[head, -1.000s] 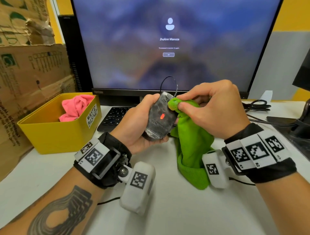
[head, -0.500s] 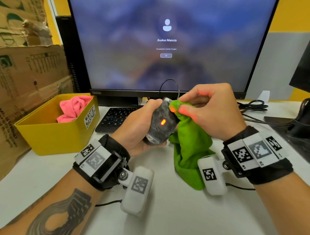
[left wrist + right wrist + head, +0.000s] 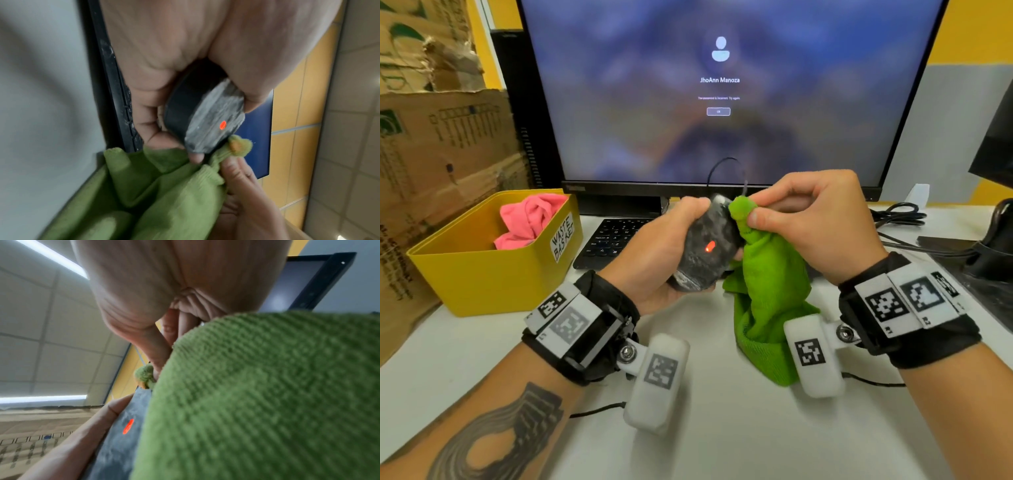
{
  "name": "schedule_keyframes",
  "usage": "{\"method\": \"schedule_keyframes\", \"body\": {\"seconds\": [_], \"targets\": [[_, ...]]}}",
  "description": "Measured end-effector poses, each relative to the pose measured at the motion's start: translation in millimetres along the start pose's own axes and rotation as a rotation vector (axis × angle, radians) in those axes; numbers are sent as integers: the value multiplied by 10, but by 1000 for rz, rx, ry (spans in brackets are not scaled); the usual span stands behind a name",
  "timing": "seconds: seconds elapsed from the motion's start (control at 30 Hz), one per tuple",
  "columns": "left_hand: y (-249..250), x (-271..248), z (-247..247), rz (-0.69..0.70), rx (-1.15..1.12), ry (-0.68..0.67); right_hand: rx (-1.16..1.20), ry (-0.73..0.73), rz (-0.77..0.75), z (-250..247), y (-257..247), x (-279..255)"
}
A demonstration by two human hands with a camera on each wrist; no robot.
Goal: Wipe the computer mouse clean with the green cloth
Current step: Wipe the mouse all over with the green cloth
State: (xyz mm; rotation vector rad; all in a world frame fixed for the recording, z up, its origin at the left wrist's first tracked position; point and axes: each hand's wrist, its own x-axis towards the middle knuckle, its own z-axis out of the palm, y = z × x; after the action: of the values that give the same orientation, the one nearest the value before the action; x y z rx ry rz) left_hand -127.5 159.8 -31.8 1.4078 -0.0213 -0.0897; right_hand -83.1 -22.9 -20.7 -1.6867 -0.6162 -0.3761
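Above the desk, my left hand is gripping the computer mouse underside up. My right hand is pinching the green cloth and pressing its tip against the mouse's front edge.

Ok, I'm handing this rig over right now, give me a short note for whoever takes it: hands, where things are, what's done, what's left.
Left hand: grips the computer mouse above the desk, underside up, red sensor light on.
Right hand: pinches a bunched tip of the green cloth against the mouse's front edge; the rest of the cloth hangs to the white desk.
Done: wiping under way at the front edge.
Left: the underside looks grey and smeared, so keep wiping; the top is hidden, so check it too.
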Motion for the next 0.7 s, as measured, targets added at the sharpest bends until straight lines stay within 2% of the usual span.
{"method": "schedule_keyframes", "body": {"seconds": [0.07,0.2,0.33,0.47,0.57,0.7], "targets": [[-4,-21,36,-8,-5,7,56,30,40,-35,23,32],[2,-15,10,13,5,-28,362,63,227,-93,11,72],[8,-43,33,11,-32,-48,439,26,377,-102,8,97],[-42,4,31,12,8,-16,406,-7,367,24,-7,66],[-75,31,22,-12,38,-37,379,61,334,90,47,63],[-81,29,-8,-25,94,-131,355,203,380,15,73,117]]}}
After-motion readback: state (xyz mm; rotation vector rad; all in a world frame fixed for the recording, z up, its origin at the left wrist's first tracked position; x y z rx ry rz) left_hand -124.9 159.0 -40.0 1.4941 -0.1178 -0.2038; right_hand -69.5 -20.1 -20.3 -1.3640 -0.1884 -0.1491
